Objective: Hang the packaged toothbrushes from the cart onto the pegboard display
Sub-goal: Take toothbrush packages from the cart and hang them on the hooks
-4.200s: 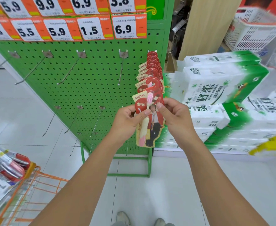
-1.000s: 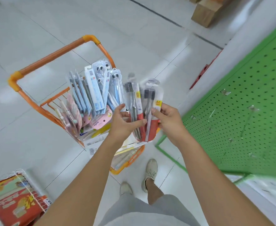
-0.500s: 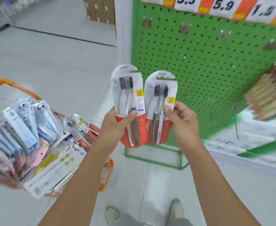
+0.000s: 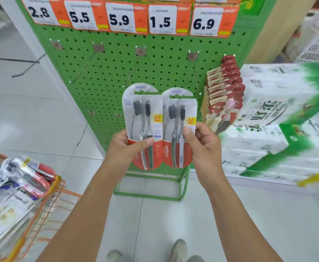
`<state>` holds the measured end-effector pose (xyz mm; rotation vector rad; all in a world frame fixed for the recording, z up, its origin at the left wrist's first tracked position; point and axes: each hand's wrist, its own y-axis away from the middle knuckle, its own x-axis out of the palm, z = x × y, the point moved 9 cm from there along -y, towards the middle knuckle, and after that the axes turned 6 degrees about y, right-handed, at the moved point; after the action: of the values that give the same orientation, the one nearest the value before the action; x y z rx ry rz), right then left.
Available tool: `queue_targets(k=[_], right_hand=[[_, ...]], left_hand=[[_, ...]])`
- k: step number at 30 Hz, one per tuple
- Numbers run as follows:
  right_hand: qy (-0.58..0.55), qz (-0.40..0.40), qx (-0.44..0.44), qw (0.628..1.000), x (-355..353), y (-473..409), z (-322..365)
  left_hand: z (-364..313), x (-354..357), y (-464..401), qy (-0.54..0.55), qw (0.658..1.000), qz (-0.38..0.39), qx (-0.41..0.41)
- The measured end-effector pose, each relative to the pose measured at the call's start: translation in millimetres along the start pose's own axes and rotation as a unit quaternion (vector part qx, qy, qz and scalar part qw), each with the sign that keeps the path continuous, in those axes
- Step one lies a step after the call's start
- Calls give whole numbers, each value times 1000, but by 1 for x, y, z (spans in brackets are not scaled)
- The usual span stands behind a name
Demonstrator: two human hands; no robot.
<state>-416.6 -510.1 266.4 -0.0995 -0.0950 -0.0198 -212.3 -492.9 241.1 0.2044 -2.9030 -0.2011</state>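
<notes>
Two clear-fronted blister packs with red bases, each holding two dark-bristled toothbrushes, are held upright side by side in front of the green perforated metal pegboard point(image 4: 102, 72). The left hand point(image 4: 125, 149) grips the left toothbrush pack point(image 4: 142, 129) with the thumb laid across its front; the right hand point(image 4: 204, 146) pinches the right toothbrush pack point(image 4: 177, 133) the same way, thumb on the front and fingers curled behind. The inner edges of the two packs touch or slightly overlap; neither is on a hook.

Behind and above the packs, four bare metal hooks point(image 4: 134, 70) jut from the upper row of the board. A fifth hook at the right end carries a dense fan of red-and-cream carded toothbrushes point(image 4: 224, 95), just beside the right pack; their number is too tightly stacked to count. Two smaller hook mounts show in a lower row left of the packs. Along the top run five orange-and-white price tags point(image 4: 160, 19), reading 2.8, 5.5, 5.9, 1.5 and 6.9.

To the right of the board stand stacked white-and-green wrapped bales of tissue point(image 4: 279, 110). At the lower left, the orange wire cart point(image 4: 47, 203) holds more packaged toothbrushes, blurred. Below, on the pale tiled floor point(image 4: 41, 120), two shoe tips show.
</notes>
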Motion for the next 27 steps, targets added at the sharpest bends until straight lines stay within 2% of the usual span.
queue_targets(k=[3,10,20,27], right_hand=[[-21,9,-8,1000,-8,0,0],[-30,-37,5,999,-28,0,-7],[-26,-39,17,999,-21,-19,-9],[-35,-58,23,997,-29,-15,-18]], left_hand=[[-4,13,3,-6,1000,14,6],[-1,27,3,-35,999,16,-5],[8,26,0,-1,999,-14,-32],[7,26,-6,-12,999,-8,-30]])
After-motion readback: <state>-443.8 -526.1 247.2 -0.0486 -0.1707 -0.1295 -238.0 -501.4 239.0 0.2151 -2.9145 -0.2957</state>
